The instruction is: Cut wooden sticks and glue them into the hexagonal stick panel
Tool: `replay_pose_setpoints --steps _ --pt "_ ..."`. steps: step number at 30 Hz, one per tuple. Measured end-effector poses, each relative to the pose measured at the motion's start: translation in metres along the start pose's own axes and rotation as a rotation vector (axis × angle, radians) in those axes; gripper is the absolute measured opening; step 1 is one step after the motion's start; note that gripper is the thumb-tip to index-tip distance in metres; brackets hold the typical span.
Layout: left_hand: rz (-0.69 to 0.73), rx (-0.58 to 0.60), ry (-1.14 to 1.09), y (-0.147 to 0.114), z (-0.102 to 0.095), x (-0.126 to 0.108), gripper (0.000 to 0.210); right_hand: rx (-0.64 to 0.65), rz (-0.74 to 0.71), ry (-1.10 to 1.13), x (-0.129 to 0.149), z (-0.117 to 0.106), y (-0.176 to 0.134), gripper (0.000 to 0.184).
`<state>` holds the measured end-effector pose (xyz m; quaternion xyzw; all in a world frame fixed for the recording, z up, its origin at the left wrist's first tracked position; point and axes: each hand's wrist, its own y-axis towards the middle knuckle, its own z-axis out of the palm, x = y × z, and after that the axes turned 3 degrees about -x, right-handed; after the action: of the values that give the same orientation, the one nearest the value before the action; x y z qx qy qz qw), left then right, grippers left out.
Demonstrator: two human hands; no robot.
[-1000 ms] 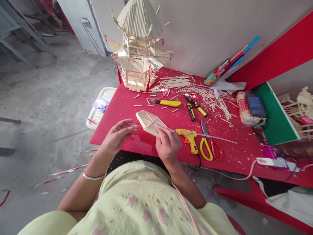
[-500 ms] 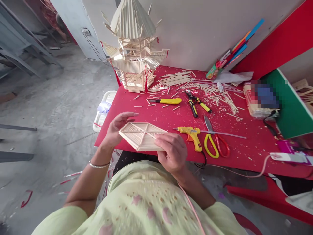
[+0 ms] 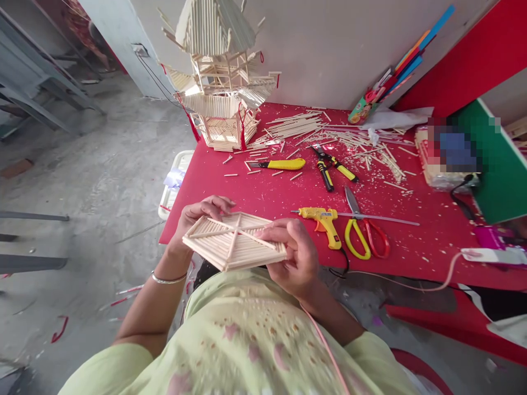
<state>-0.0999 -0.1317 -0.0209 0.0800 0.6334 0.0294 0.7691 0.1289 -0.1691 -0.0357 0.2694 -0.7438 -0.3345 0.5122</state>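
Observation:
A hexagonal panel of thin wooden sticks (image 3: 230, 249), with crossed sticks on its face, is held tilted above the front edge of the table. My right hand (image 3: 294, 255) grips its right side, fingers on top and thumb below. Against its far left edge rest the fingers of my left hand (image 3: 201, 214), curled round the rim; part of that hand is hidden behind the panel. To the right of my right hand lie a yellow glue gun (image 3: 323, 219) with a glue stick in it and scissors (image 3: 362, 236) with one yellow and one red handle.
A stick-built pagoda model (image 3: 222, 88) stands at the back left of the red table (image 3: 197, 181). A yellow utility knife (image 3: 284, 164), pliers (image 3: 331, 167) and loose sticks (image 3: 296, 126) lie across the middle. A pen cup (image 3: 364, 107) leans at the back; a power strip (image 3: 489, 255) lies right.
The panel has turned and moved slightly left and nearer my body. My left hand has closed onto its far left edge, while my right hand has shifted its fingers onto the top face.

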Motion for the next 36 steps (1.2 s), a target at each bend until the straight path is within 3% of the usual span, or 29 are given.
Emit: replay_pose_setpoints --steps 6,8,12,15,21,29,33,36 --pt "0.001 -0.034 0.051 -0.005 -0.009 0.006 0.048 -0.074 -0.024 0.038 -0.001 -0.001 -0.003 0.073" --pt "-0.032 -0.06 0.023 -0.007 -0.013 0.014 0.042 -0.118 0.046 0.037 -0.003 0.002 -0.004 0.071" --pt "-0.289 -0.164 -0.054 -0.004 -0.019 0.025 0.032 -0.206 0.455 0.117 -0.02 0.017 0.0 0.068" --pt "-0.509 -0.187 -0.191 0.003 -0.023 0.027 0.033 -0.173 0.753 0.319 -0.045 0.03 0.005 0.077" --pt "-0.629 -0.287 -0.352 0.009 -0.034 0.034 0.027 -0.197 1.057 0.575 -0.076 0.043 -0.001 0.089" --pt "-0.666 -0.396 -0.434 0.005 -0.029 0.025 0.02 -0.167 1.162 0.729 -0.075 0.048 -0.004 0.103" --pt "-0.596 -0.415 -0.367 -0.008 -0.028 0.01 0.036 -0.066 1.142 0.645 -0.066 0.037 -0.008 0.112" --pt "-0.524 -0.457 -0.296 -0.018 -0.033 0.004 0.041 0.013 1.067 0.517 -0.055 0.024 -0.014 0.105"
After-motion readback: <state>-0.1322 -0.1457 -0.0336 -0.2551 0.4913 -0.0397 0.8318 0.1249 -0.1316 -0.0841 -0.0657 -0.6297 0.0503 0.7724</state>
